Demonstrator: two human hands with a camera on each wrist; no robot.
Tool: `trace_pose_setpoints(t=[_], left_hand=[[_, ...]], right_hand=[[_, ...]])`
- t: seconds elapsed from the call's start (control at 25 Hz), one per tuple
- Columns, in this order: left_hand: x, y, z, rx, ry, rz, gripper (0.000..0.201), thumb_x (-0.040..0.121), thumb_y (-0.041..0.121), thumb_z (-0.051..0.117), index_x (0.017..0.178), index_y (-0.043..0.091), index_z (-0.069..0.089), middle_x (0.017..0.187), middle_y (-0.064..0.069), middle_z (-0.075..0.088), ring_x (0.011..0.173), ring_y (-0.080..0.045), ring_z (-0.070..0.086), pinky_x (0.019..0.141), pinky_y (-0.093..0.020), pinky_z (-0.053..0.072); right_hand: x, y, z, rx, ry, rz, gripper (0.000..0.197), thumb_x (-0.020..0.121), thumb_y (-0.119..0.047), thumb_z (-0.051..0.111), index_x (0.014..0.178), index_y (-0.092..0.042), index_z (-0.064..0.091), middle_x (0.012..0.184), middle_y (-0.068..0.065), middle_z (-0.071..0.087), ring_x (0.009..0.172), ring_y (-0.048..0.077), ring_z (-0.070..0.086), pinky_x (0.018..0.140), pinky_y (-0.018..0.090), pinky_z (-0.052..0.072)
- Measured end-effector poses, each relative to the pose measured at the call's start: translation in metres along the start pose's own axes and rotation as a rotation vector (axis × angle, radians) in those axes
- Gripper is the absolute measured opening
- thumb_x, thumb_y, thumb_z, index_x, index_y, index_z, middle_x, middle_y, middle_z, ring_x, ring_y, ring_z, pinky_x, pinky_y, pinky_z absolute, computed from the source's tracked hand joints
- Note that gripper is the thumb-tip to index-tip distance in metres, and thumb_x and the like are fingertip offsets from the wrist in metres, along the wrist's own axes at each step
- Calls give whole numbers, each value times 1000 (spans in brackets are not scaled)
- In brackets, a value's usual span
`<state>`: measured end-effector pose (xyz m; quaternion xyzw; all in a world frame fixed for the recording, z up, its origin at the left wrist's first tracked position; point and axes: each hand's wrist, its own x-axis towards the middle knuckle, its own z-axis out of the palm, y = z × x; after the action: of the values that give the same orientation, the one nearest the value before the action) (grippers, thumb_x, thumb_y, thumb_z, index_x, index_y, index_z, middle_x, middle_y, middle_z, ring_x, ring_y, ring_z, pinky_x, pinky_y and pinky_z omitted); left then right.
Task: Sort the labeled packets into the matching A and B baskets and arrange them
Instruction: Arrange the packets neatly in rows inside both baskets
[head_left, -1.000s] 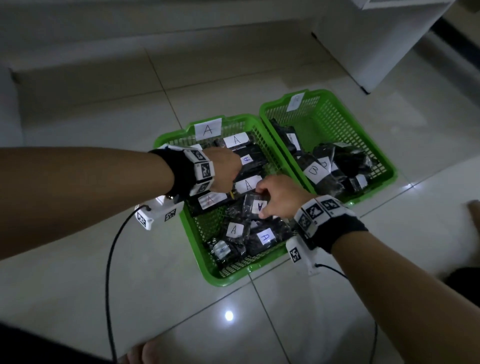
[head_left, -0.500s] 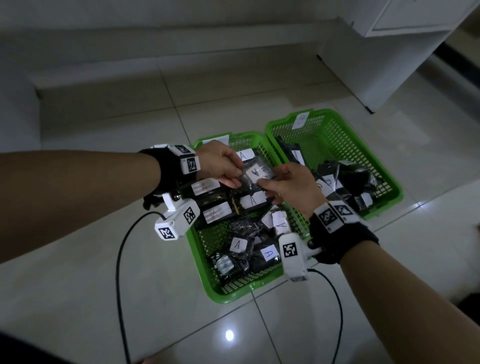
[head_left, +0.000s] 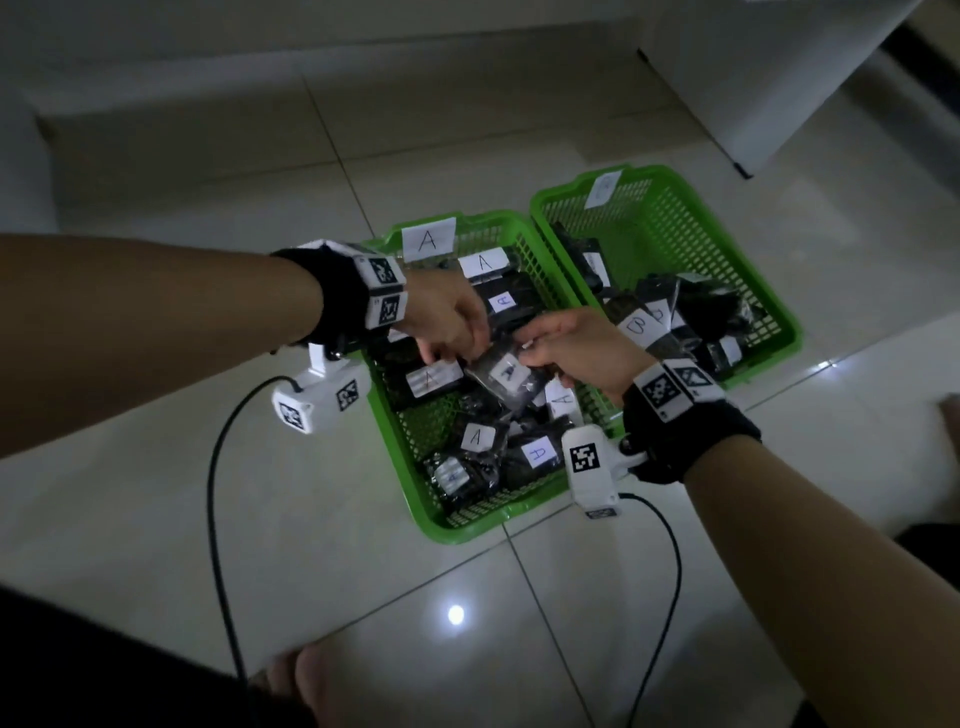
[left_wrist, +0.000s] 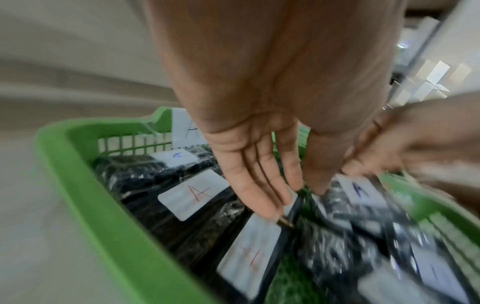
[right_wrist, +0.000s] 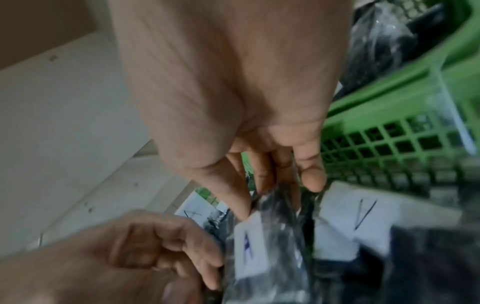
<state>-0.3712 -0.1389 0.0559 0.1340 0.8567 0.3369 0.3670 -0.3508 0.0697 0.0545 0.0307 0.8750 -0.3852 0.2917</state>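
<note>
Two green baskets stand side by side on the floor. Basket A (head_left: 467, 531) (left_wrist: 85, 185), with a paper A tag (head_left: 428, 239), holds several black packets with white A labels. Basket B (head_left: 740, 262) holds black packets marked B (head_left: 636, 327). Over the middle of basket A both hands hold one black A packet (head_left: 506, 375) (left_wrist: 358, 189) (right_wrist: 249, 253). My left hand (head_left: 457, 358) (left_wrist: 298, 197) pinches its left end. My right hand (head_left: 524, 353) (right_wrist: 275, 197) pinches its right end between thumb and fingers. Both wrist views are blurred.
A white cabinet (head_left: 779, 78) stands at the back right, and a low step runs along the back. Two black cables (head_left: 213, 493) trail from the wrist cameras over the tiled floor. A bare foot (head_left: 311, 675) shows at the bottom edge.
My right hand picked an A packet out of basket A and my left hand joined it. The packet rose between both hands, then came down to the basket's middle.
</note>
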Motion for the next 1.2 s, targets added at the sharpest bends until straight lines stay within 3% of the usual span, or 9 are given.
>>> trace_pose_setpoints(t=[0.12,0.32,0.44,0.56,0.72,0.84,0.96,1.08,1.2], left_hand=[[0,-1,20,554,-39,108,33,89,18,67,122,22,66,119,5,67,90,-11,63,76,-25,50],[10,4,43,760,-96,202,57,92,14,61,145,23,43,138,-5,54,117,-24,58,94,-37,52],[15,7,51,761,-133,188,56,90,20,66,142,15,44,131,-4,56,114,-22,57,86,-27,48],[18,8,55,765,-171,196,51,88,23,71,135,15,53,130,-1,55,116,-19,54,79,-19,37],[23,4,53,738,-132,219,27,87,26,72,113,20,64,114,4,59,97,-14,54,65,-19,38],[23,-6,41,740,-125,189,27,89,21,69,115,21,65,117,4,58,104,-16,56,83,-28,48],[21,-17,32,752,-135,191,36,83,9,68,115,24,63,129,2,58,119,-19,55,98,-35,47],[17,-13,26,734,-87,235,35,86,9,66,117,24,63,128,5,55,117,-14,52,89,-22,42],[13,-1,28,707,-59,260,31,90,8,61,117,21,65,118,5,57,95,-8,50,76,-17,35]], right_hand=[[-4,4,-6,-293,79,5,28,95,-7,54,111,-19,75,102,2,72,72,14,66,55,21,48],[-8,22,-31,-302,269,-55,28,95,-12,51,90,-16,78,86,3,74,68,16,62,54,22,39],[-9,30,-39,-208,342,-55,26,95,-18,53,89,-8,76,76,10,72,57,16,55,53,25,37],[-9,35,-41,-192,299,-44,25,95,-19,53,91,-18,78,73,1,70,54,13,53,53,25,35],[-6,37,-36,-202,301,-69,28,95,-17,51,92,-2,75,72,12,67,52,18,51,52,26,35],[-6,35,-32,-207,308,-99,30,95,-16,50,95,6,71,63,11,55,49,15,40,49,26,29],[-5,32,-30,-205,296,-118,29,94,-16,52,83,4,71,55,7,52,46,16,41,50,25,34],[-3,29,-17,-389,174,-156,31,89,-15,53,72,6,68,57,7,60,50,26,50,52,27,46],[-8,23,1,-643,-23,-156,17,88,-15,58,79,-10,71,75,-1,68,65,16,61,66,27,53]])
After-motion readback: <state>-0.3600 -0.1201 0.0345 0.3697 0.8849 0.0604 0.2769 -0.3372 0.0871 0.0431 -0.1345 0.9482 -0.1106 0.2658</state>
